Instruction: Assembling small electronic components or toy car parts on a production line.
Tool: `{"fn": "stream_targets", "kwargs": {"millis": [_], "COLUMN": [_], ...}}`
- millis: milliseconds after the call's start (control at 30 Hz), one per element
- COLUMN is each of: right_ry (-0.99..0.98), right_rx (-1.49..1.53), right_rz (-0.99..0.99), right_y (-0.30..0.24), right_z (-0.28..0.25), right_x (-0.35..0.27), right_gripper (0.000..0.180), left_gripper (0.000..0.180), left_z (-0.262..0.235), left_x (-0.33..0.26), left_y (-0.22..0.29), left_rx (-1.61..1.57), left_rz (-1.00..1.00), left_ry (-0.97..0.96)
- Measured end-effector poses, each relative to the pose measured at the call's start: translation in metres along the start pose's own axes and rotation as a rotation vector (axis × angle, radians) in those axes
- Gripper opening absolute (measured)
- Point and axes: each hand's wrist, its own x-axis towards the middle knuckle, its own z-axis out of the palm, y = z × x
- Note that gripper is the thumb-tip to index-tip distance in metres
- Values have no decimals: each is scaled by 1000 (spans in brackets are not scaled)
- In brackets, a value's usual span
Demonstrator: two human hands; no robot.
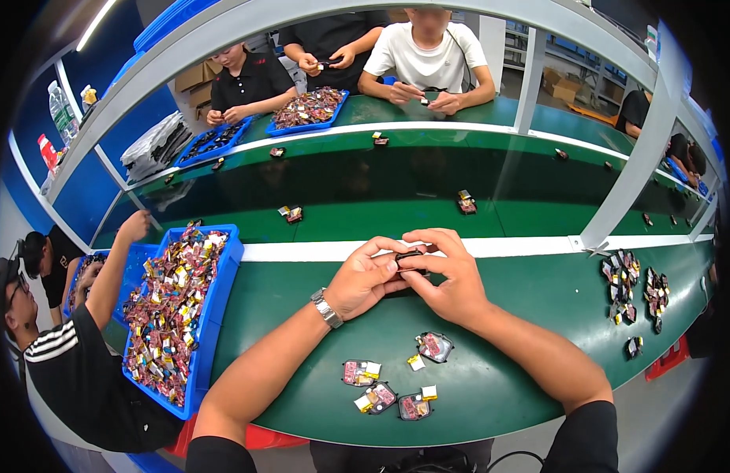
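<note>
Over the green table, my left hand (363, 276) and my right hand (448, 277) meet and pinch a small black plastic casing (410, 258) between their fingertips. A reddish edge shows under the casing; most of it is hidden by my fingers. A metal watch sits on my left wrist. Nearer my body lie several black casings with red circuit boards and small white-and-yellow battery cells; one casing (435, 347) lies farthest from me, another (414, 407) nearest the table edge.
On my left a blue tray (232, 264) is heaped with red circuit boards and battery cells. Assembled pieces (620, 285) are piled at the right. Beyond a white rail (325, 251), a green conveyor belt (380, 225) carries scattered pieces. A grey frame post (637, 169) rises at right. Co-workers sit opposite and at left.
</note>
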Motion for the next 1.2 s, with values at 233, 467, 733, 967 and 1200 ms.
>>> {"fn": "stream_targets", "kwargs": {"millis": [233,467,733,967,1200], "right_ry": [-9,96,58,-1,72], "right_rx": [-45,-124,-75,-4,-101], "right_rz": [-74,-233,-168,-74,-72], "right_y": [-5,-3,-1,3,-3], "right_z": [-3,-1,-1,0,1], "right_x": [3,2,1,-1,3], "right_gripper": [21,21,22,21,20], "left_gripper": [20,19,20,22,26], "left_z": [-1,-5,-4,0,6], "left_x": [1,0,0,-2,3], "left_y": [1,-1,0,-5,-1], "left_rx": [0,4,-5,22,34], "left_rz": [49,69,64,40,31], "left_ry": [16,-44,-42,66,105]}}
